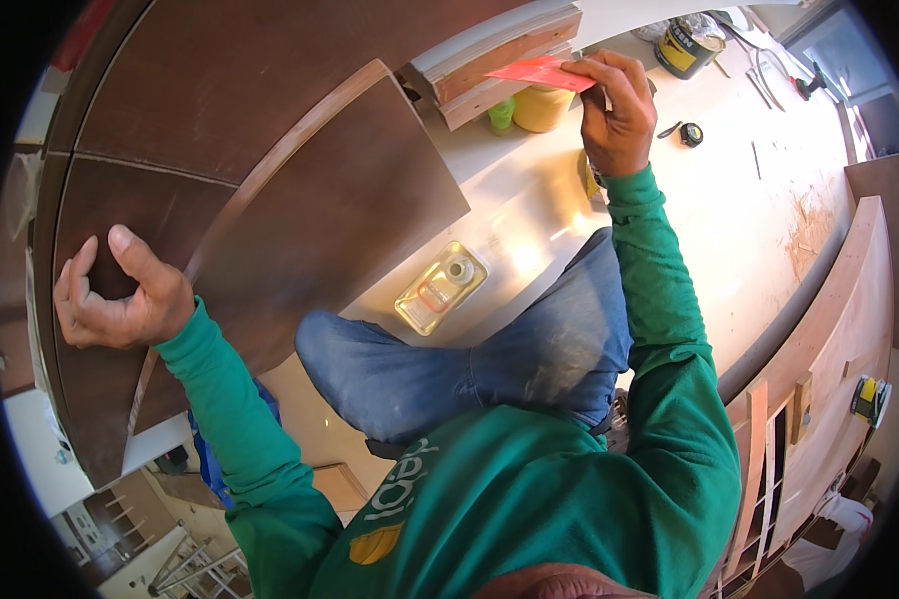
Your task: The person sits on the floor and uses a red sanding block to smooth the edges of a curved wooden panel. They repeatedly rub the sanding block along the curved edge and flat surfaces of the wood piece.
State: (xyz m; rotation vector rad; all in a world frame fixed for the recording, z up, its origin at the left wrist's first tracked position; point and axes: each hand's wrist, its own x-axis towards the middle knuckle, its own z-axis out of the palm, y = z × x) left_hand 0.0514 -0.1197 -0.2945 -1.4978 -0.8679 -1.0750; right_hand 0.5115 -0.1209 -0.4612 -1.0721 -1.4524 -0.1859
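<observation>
At the upper middle, my right hand (620,112) pinches a flat red plastic piece (536,73) by one end, in front of a stack of boards (494,60). My left hand (123,296) is at the far left with fingers curled and apart, nothing in it, over a dark brown panel (157,202). Whether it touches the panel I cannot tell. A light wooden edge strip (292,150) runs along another brown panel (330,195). Near my knees stands a rectangular metal can (440,288) with a round spout. Under the stack are a yellowish container (541,108) and a green one (501,114).
On the pale board surface (734,247) lie a tape measure (691,135) and a dark tin (689,49). A wooden frame (816,359) stands along the right. A metal ladder (202,565) is at the lower left. Part of a person (831,531) shows at the lower right.
</observation>
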